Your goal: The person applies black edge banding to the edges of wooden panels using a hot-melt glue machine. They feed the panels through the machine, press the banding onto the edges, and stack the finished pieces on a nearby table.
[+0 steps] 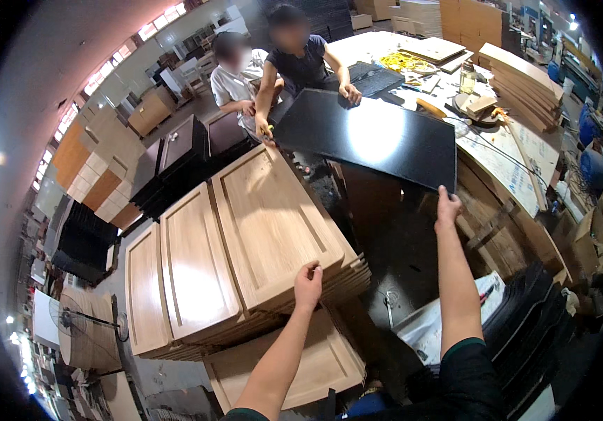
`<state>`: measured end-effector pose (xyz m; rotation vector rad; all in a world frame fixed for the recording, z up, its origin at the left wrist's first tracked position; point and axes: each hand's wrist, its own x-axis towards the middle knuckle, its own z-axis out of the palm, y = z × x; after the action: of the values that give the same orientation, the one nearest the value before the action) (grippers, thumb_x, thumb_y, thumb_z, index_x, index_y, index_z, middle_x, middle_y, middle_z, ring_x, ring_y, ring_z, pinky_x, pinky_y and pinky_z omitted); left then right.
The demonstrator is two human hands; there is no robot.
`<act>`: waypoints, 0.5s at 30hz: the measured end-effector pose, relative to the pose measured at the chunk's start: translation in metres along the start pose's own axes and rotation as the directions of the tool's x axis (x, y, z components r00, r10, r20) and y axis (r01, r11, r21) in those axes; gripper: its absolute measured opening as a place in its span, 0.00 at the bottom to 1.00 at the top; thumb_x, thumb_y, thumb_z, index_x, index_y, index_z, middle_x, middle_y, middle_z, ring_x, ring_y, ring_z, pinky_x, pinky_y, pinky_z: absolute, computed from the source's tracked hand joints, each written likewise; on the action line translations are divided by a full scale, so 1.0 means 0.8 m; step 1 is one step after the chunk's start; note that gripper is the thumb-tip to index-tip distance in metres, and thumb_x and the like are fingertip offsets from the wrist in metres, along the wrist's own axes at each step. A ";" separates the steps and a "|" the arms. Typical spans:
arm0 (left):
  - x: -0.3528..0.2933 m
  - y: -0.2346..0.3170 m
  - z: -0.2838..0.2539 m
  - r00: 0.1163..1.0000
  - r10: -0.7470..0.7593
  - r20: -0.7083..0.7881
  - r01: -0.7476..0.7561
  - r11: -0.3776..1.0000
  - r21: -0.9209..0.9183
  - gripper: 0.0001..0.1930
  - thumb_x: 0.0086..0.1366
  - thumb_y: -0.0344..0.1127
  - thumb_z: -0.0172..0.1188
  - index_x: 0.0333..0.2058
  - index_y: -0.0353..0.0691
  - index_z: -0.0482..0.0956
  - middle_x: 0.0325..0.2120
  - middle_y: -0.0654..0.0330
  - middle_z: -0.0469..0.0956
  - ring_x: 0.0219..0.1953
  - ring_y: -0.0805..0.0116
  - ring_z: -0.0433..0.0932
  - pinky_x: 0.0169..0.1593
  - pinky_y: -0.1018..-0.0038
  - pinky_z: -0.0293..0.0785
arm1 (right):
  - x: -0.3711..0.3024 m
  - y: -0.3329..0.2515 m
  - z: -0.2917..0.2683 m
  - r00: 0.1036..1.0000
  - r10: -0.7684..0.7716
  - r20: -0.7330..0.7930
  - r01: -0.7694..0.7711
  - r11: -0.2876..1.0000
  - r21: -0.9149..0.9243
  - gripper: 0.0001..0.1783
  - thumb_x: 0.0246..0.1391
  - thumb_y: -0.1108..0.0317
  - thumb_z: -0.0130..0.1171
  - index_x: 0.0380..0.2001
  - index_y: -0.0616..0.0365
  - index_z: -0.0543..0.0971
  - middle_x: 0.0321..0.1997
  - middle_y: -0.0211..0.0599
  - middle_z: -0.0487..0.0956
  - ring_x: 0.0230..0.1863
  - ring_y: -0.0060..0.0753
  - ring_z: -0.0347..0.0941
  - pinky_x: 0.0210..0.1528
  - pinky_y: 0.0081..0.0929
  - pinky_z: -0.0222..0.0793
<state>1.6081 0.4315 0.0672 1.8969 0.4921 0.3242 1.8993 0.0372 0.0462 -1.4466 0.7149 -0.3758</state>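
A black panel [424, 144] with a bright glare on it is held tilted between me and a co-worker. My right hand [447, 208] grips its near right corner, thumb up along the edge. My left hand [308, 284] has its fingers curled in over the near right corner of a pale wood cabinet door [266, 224]; whether anything is in them is hidden. Across from me, a person in a dark shirt has one hand [350, 94] on the panel's far edge. That person's other hand [264, 132], by the panel's left corner, holds something small and yellow.
More wood doors [193, 252] are stacked at left, with another door [301, 358] lower down. A second person [235, 84] in white is behind. The worktable [519, 161] at right carries boards, a bottle [468, 77] and yellow cord [407, 63]. Black panels [533, 337] are stacked near my right arm.
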 end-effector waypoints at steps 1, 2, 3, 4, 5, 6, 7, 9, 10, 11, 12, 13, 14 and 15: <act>0.016 0.006 0.029 0.999 0.017 0.041 -0.015 0.999 -0.037 0.17 0.76 0.37 0.65 0.56 0.31 0.85 0.47 0.55 0.88 0.49 0.67 0.85 0.57 0.69 0.80 | 0.062 0.005 -0.017 0.999 0.010 -0.032 -0.012 0.998 -0.058 0.57 0.55 0.40 0.78 0.72 0.72 0.67 0.72 0.60 0.72 0.70 0.53 0.72 0.74 0.49 0.65; 0.025 0.008 0.046 0.998 0.006 0.058 -0.001 0.997 -0.078 0.17 0.76 0.36 0.65 0.57 0.31 0.85 0.47 0.54 0.89 0.49 0.67 0.85 0.57 0.69 0.80 | 0.092 0.011 -0.020 0.998 0.025 -0.053 -0.026 0.999 -0.022 0.60 0.54 0.38 0.79 0.74 0.73 0.65 0.75 0.62 0.70 0.73 0.55 0.70 0.75 0.49 0.65; 0.034 0.013 0.059 0.996 -0.011 0.092 0.020 0.995 -0.100 0.17 0.77 0.37 0.65 0.56 0.31 0.85 0.48 0.55 0.88 0.49 0.67 0.85 0.57 0.69 0.80 | 0.115 0.019 -0.022 0.996 0.041 -0.074 -0.040 0.999 0.011 0.63 0.53 0.37 0.79 0.75 0.75 0.63 0.77 0.63 0.68 0.76 0.57 0.68 0.76 0.49 0.65; 0.048 0.009 0.073 0.993 -0.024 0.120 0.043 0.986 -0.158 0.17 0.77 0.37 0.65 0.56 0.31 0.84 0.48 0.55 0.88 0.49 0.67 0.85 0.56 0.70 0.81 | 0.143 0.023 -0.028 0.990 0.043 -0.136 -0.042 0.999 0.009 0.57 0.56 0.39 0.77 0.71 0.77 0.69 0.73 0.61 0.73 0.73 0.54 0.72 0.72 0.46 0.69; 0.064 0.006 0.087 0.989 -0.033 0.147 0.065 0.974 -0.216 0.17 0.77 0.37 0.65 0.57 0.31 0.84 0.48 0.55 0.88 0.49 0.68 0.86 0.55 0.70 0.81 | 0.163 0.025 -0.027 0.979 0.045 -0.197 -0.044 0.999 0.010 0.51 0.59 0.41 0.76 0.66 0.79 0.74 0.70 0.59 0.78 0.70 0.50 0.77 0.69 0.43 0.73; 0.072 0.004 0.081 0.987 -0.074 0.140 0.105 0.966 -0.236 0.18 0.77 0.38 0.65 0.58 0.32 0.83 0.48 0.55 0.88 0.48 0.68 0.86 0.53 0.70 0.82 | 0.148 0.034 -0.019 0.979 0.160 -0.129 -0.150 0.985 0.085 0.47 0.63 0.43 0.74 0.66 0.77 0.76 0.70 0.56 0.78 0.69 0.50 0.77 0.69 0.42 0.73; 0.089 0.023 0.106 0.982 -0.070 0.177 0.122 0.945 -0.303 0.19 0.78 0.38 0.66 0.59 0.32 0.83 0.48 0.55 0.88 0.48 0.69 0.86 0.52 0.71 0.82 | 0.186 0.035 -0.052 0.989 0.115 0.092 -0.137 0.947 0.290 0.41 0.65 0.45 0.73 0.64 0.73 0.79 0.68 0.50 0.80 0.68 0.48 0.78 0.69 0.43 0.74; 0.122 0.039 0.125 0.977 -0.082 0.197 0.148 0.925 -0.350 0.21 0.78 0.40 0.66 0.61 0.32 0.81 0.47 0.56 0.88 0.47 0.71 0.86 0.50 0.72 0.82 | 0.184 0.037 -0.057 0.969 0.247 -0.007 -0.237 0.939 0.249 0.34 0.66 0.45 0.72 0.61 0.65 0.83 0.63 0.41 0.84 0.64 0.43 0.80 0.67 0.48 0.75; 0.143 0.048 0.137 0.976 -0.073 0.204 0.145 0.921 -0.363 0.22 0.78 0.40 0.66 0.63 0.33 0.80 0.47 0.56 0.88 0.46 0.71 0.86 0.49 0.72 0.82 | 0.184 0.042 -0.072 0.967 0.234 0.099 -0.252 0.936 0.247 0.32 0.67 0.44 0.71 0.60 0.59 0.84 0.61 0.37 0.85 0.62 0.39 0.80 0.64 0.50 0.75; 0.165 0.060 0.156 0.974 -0.063 0.216 0.143 0.914 -0.380 0.23 0.78 0.41 0.66 0.64 0.33 0.79 0.47 0.56 0.88 0.46 0.71 0.86 0.47 0.73 0.82 | 0.188 0.042 -0.090 0.956 0.215 0.199 -0.260 0.935 0.240 0.30 0.67 0.42 0.71 0.60 0.53 0.85 0.59 0.32 0.86 0.60 0.36 0.80 0.62 0.51 0.75; 0.184 0.072 0.174 0.969 -0.109 0.222 0.192 0.896 -0.400 0.25 0.78 0.43 0.67 0.65 0.32 0.78 0.46 0.57 0.88 0.45 0.72 0.86 0.47 0.73 0.82 | 0.182 0.038 -0.099 0.945 0.255 0.207 -0.282 0.953 0.112 0.29 0.69 0.39 0.67 0.61 0.46 0.84 0.57 0.28 0.85 0.57 0.33 0.79 0.58 0.49 0.74; 0.202 0.086 0.196 0.961 -0.150 0.234 0.239 0.874 -0.423 0.27 0.78 0.44 0.67 0.66 0.32 0.77 0.46 0.57 0.88 0.44 0.72 0.86 0.46 0.73 0.82 | 0.175 0.033 -0.106 0.944 0.252 0.211 -0.274 0.959 0.080 0.29 0.70 0.38 0.65 0.62 0.46 0.83 0.57 0.28 0.85 0.56 0.33 0.79 0.57 0.48 0.73; 0.230 0.082 0.210 0.947 -0.180 0.264 0.277 0.877 -0.394 0.32 0.76 0.49 0.69 0.67 0.31 0.75 0.51 0.56 0.86 0.48 0.69 0.85 0.49 0.72 0.82 | 0.161 0.028 -0.103 0.940 0.251 0.231 -0.269 0.962 0.050 0.29 0.71 0.38 0.64 0.63 0.45 0.82 0.57 0.27 0.84 0.56 0.33 0.78 0.56 0.47 0.73; 0.248 0.088 0.232 0.937 -0.232 0.260 0.325 0.850 -0.414 0.35 0.75 0.52 0.70 0.68 0.31 0.74 0.54 0.55 0.84 0.51 0.68 0.84 0.50 0.69 0.82 | 0.153 0.023 -0.111 0.940 0.246 0.235 -0.258 0.966 0.018 0.30 0.71 0.37 0.63 0.63 0.45 0.81 0.57 0.27 0.84 0.55 0.33 0.78 0.55 0.46 0.73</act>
<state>1.8775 0.3525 0.0631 1.3602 0.4998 0.0416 1.9295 -0.1061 0.0046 -1.3071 0.6864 -0.0243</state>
